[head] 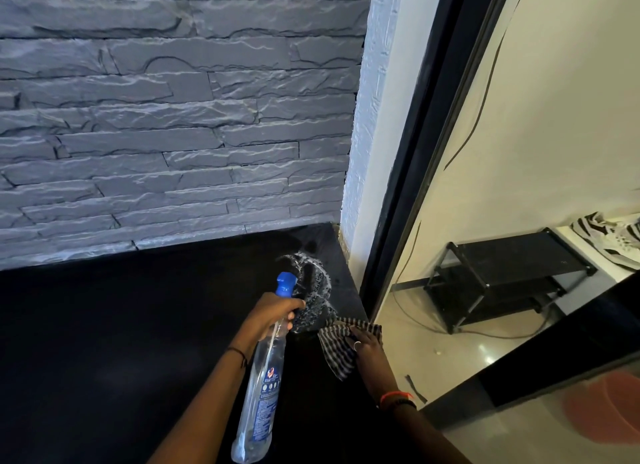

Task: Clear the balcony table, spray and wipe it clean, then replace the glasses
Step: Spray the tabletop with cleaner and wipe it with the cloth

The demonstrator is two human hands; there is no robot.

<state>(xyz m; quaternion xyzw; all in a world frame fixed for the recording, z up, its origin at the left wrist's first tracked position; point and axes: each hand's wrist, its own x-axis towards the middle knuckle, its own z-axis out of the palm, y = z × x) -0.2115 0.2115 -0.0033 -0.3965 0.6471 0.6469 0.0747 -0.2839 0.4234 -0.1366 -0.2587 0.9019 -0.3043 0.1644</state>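
Note:
The black table top (121, 325) fills the lower left of the head view, against a grey stone wall. My left hand (273, 316) grips the neck of a clear spray bottle (261, 380) with a blue nozzle, pointed toward the table's far right corner. A patch of foamy spray (313, 283) lies on that corner. Near the right edge of the table, my right hand (365, 344) rests on a striped cloth (337, 349) and presses it down. No glasses are in view.
The grey stone wall (173, 117) rises behind the table. A black door frame (426, 151) stands at the right. Beyond it are a low black shelf rack (509, 276), a shoe (613, 238), a loose cable (415, 321) on the tiled floor, and an orange object (602, 404).

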